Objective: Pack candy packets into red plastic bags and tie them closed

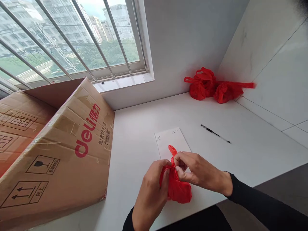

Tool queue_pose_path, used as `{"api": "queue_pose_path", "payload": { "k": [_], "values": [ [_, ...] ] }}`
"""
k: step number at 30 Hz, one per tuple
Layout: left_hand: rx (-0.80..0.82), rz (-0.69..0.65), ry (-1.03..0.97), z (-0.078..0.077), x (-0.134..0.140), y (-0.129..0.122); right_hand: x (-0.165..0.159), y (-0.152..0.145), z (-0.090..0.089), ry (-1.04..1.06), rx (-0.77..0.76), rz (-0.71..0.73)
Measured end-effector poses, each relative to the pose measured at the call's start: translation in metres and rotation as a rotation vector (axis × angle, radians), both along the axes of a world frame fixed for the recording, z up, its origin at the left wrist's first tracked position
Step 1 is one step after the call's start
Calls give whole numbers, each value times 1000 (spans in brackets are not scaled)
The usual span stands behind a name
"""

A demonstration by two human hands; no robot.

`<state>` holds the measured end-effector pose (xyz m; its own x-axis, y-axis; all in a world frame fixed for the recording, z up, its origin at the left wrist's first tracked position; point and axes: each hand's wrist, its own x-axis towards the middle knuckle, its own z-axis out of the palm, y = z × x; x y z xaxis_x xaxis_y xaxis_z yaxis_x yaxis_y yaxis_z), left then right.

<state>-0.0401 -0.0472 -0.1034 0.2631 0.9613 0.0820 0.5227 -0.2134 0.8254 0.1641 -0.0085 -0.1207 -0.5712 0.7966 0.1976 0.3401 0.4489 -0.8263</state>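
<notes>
A red plastic bag (180,190) with something bulky inside rests near the table's front edge. Its gathered neck is pinched between my left hand (153,186) and my right hand (196,167), thumbs and fingers pressed together on it. One loop of the bag sticks up past my fingertips. What the bag contains is hidden. Just behind it lies a white sheet or pad (171,141) with small handwriting at its top, its lower part covered by the bag and my hands. To the right of that is a black and clear pen (215,133).
A large open cardboard box (79,166) stands at the left, tall beside my left arm. Several red plastic bags (202,85) sit in the back right corner against the wall. Behind the box is a barred window (96,41). The white table (141,125) ends close to my body.
</notes>
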Motion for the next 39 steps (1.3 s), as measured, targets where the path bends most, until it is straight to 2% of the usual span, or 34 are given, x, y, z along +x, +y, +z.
{"api": "queue_pose_path", "payload": {
  "k": [3,5,9,14,19,25,32,35,39],
  "values": [
    [-22,58,-119,-3,1,-2,-3,0,1,41,-43,-16],
    [-8,51,-133,-1,0,-3,-5,1,4,75,-88,-40],
    [69,-27,14,11,-2,0,-5,3,11,111,-164,-54],
    [58,-117,107,22,-5,8,-3,9,11,100,-126,-6],
    [25,-96,55,14,-3,14,-4,12,8,79,-65,-35],
    [6,-35,57,7,-2,19,3,15,16,95,-170,-59],
    [76,-155,63,3,-6,18,7,16,20,-69,-131,-26],
    [73,-196,43,6,-7,18,6,16,20,-55,-126,5],
    [137,-182,120,10,-6,19,3,16,15,0,-134,20]
  ]
}}
